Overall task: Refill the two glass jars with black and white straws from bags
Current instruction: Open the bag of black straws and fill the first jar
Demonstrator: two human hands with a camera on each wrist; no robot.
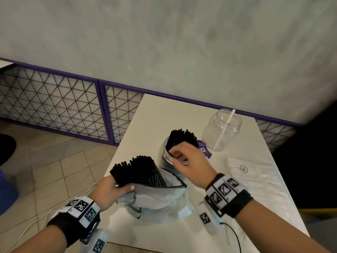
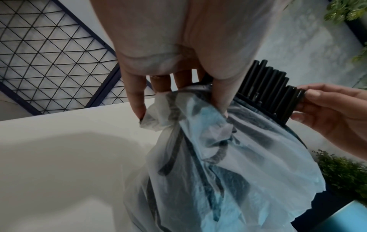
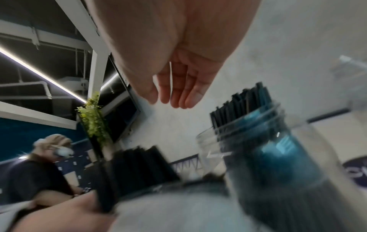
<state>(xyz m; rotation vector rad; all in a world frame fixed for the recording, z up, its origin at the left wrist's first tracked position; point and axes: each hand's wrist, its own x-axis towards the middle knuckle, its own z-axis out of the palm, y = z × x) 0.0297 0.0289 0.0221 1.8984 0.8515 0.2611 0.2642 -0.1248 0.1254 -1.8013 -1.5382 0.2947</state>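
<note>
A bundle of black straws (image 1: 138, 170) is sticking up out of a crumpled translucent bag (image 1: 155, 199), which is lying near the table's (image 1: 164, 114) left edge, at about seven o'clock from the table's middle. The left hand (image 1: 109, 190) is gripping the bag's gathered neck and the straws inside it, thumb and fingers curled round them; in the left wrist view the fingers (image 2: 137, 95) are bunching the plastic (image 2: 208, 157) under the straw ends (image 2: 272, 87).

Just at one o'clock from the bag, a glass jar (image 1: 166, 154) is standing with more black straws (image 1: 182, 138) fanning out of its mouth. The right hand (image 1: 189, 161) is hovering over this jar's rim, at its five o'clock side. In the right wrist view its fingers (image 3: 184, 87) are hanging loosely, close together and slightly bent, holding nothing, with the jar (image 3: 268, 149) below them; that view is blurred.

At two o'clock from the filled jar, apart from it, a second glass jar (image 1: 221, 130) is standing with a single white straw (image 1: 225, 128) leaning in it. A purple sticker (image 1: 205, 149) is showing on the table between the two jars. At three o'clock, near the table's right edge, a flat clear packet (image 1: 255, 178) marked XL is lying.

Beyond the table a purple-framed wire mesh fence (image 1: 54, 103) is running along a grey wall (image 1: 164, 42).
</note>
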